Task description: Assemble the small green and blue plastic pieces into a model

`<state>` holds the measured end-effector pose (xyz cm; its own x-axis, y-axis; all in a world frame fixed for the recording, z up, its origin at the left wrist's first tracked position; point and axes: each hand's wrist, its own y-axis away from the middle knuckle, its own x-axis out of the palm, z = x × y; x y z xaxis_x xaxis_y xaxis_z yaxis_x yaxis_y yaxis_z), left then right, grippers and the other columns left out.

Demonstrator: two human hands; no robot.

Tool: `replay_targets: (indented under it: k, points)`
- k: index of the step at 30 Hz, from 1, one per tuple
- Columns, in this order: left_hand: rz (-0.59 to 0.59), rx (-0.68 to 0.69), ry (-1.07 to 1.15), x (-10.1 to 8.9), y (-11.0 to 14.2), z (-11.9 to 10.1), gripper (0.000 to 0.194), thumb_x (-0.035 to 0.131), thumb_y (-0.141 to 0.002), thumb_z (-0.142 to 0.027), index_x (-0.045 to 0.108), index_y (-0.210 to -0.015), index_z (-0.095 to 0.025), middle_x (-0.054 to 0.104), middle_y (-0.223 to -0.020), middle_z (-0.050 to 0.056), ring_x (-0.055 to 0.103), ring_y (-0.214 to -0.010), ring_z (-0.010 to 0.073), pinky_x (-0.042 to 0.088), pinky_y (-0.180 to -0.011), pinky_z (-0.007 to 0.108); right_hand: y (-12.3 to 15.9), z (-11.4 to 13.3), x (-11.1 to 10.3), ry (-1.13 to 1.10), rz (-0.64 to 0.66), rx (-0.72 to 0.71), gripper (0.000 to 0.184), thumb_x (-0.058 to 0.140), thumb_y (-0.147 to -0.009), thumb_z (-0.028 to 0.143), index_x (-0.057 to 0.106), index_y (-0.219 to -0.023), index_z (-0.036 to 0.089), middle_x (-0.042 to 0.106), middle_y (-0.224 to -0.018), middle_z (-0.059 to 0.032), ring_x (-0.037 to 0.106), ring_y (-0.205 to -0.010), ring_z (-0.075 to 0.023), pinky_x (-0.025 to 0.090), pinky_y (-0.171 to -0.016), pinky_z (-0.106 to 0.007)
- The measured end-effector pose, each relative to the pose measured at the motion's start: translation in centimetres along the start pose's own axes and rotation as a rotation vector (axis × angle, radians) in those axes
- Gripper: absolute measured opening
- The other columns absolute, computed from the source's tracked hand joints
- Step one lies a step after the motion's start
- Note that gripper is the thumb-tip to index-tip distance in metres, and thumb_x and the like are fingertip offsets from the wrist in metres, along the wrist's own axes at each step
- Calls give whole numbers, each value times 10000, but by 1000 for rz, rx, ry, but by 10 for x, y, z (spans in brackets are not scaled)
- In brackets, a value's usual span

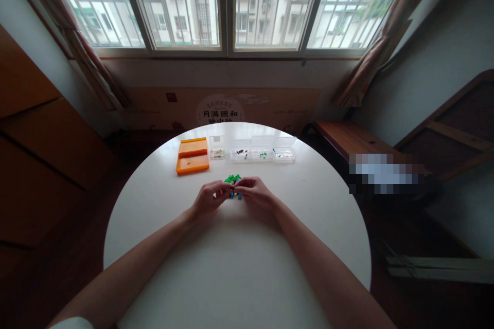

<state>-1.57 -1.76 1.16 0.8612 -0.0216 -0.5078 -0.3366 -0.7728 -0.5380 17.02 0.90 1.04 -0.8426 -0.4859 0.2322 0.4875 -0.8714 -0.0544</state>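
Near the middle of the white table, my left hand [210, 196] and my right hand [256, 192] meet fingertip to fingertip. Both are closed in a pinch, and whatever sits between the fingertips is too small to make out. Right at the fingers lies a small pile of plastic pieces. Green pieces [232, 178] show at its back, and blue pieces [239, 197] poke out below the fingertips with a few yellowish ones. My fingers hide the middle of the pile.
Behind the pile stand an orange two-part tray [193, 169] with a tiny piece in it and several clear lidded boxes [259, 145] of small sorted parts. The round white table [239, 267] ends near a wooden bench [358, 139] at right.
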Motion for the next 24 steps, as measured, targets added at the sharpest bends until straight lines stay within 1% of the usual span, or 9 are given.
replay_targets:
  k: [6, 13, 18, 24]
  points:
    - [-37, -7, -5, 2, 1, 3, 155, 594, -795, -255, 651, -883, -141, 593, -639, 12, 522, -506, 71, 450, -492, 173, 0, 0, 0, 8, 12, -10, 246, 771, -581, 263, 690, -779, 142, 657, -715, -27, 556, -608, -105, 412, -574, -234]
    - [-20, -25, -10, 1, 1, 3, 162, 597, -792, -269, 650, -865, -134, 590, -628, 10, 518, -502, 71, 444, -490, 174, 0, 1, 1, 38, -2, -31, 278, 780, -555, 300, 695, -762, 135, 666, -717, -36, 579, -647, -128, 448, -620, -260]
    - [-32, -14, -15, 1, 1, 2, 173, 598, -791, -280, 653, -867, -135, 600, -641, 17, 526, -517, 76, 444, -491, 175, 0, 2, 1, 45, 5, -26, 278, 775, -563, 308, 703, -771, 139, 664, -716, -36, 576, -642, -123, 440, -627, -259]
    - [-22, -4, -1, 0, 0, 0, 147, 574, -806, -244, 655, -865, -137, 608, -660, 23, 532, -512, 71, 445, -485, 169, 0, 0, 0, 7, 0, -20, 271, 773, -570, 302, 702, -775, 138, 663, -724, -39, 576, -653, -131, 436, -636, -268]
